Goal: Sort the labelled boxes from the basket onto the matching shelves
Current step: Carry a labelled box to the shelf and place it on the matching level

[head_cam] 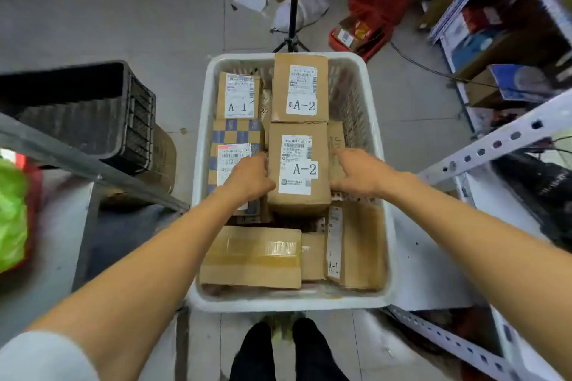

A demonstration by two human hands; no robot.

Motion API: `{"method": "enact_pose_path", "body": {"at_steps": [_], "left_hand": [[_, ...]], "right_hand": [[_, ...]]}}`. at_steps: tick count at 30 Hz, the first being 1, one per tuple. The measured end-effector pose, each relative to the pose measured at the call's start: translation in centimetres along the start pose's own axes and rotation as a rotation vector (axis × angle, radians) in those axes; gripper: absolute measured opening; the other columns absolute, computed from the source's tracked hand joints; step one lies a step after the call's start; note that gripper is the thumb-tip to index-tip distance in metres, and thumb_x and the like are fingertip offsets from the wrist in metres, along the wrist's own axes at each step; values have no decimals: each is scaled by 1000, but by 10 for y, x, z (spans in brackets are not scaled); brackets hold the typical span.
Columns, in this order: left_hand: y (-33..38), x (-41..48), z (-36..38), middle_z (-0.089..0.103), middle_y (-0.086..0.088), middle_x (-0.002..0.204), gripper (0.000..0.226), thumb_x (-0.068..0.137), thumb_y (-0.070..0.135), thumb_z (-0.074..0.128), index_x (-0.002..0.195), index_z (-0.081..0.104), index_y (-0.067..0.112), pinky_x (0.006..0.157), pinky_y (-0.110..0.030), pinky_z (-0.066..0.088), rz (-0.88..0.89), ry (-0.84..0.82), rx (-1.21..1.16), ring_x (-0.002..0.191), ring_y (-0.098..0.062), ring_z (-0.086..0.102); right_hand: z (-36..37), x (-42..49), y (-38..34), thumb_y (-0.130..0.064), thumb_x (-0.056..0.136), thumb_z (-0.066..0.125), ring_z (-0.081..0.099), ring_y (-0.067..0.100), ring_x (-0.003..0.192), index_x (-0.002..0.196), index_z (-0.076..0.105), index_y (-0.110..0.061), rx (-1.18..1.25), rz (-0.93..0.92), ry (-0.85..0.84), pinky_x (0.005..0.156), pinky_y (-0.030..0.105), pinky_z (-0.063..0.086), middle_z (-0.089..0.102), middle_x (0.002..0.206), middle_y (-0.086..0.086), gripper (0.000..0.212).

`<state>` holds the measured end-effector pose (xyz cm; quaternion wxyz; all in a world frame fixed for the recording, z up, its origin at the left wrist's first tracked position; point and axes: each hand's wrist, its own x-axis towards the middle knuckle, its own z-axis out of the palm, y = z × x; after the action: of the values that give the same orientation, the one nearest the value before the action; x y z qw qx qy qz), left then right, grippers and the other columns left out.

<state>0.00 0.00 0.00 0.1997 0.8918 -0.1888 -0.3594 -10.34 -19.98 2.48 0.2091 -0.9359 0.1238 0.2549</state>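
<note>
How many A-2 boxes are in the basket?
2: far box against the basket's far rim, middle box gripped between left hand and right hand. More may lie hidden underneath.

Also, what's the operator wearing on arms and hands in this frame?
Both are bare: left grip and right grip show no gloves, rings or watch. The forearms are uncovered. A white sleeve shows at the left upper arm; any sleeve on the right arm is out of frame.
</note>
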Motion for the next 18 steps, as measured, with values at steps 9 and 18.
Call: {"method": "enact_pose_path", "body": {"at_steps": [9,18], "left_hand": [[0,41,44,50,-8,136,70,76,11,77,135,39,6,92,-27,39,-73,11,-361,126,-26,48],[-10,44,61,38,0,148,109,74,15,79,152,2,18,116,-42,28,-41,-20,-655,136,-17,35]], "right_hand": [[49,51,13,-40,74,79,44,31,130,146,20,-9,331,136,86,108,44,39,40,146,12,99],[85,70,27,-35,55,92,51,15,125,149,5,-19,792,134,73,107,33,38,54,137,-5,129]]}}
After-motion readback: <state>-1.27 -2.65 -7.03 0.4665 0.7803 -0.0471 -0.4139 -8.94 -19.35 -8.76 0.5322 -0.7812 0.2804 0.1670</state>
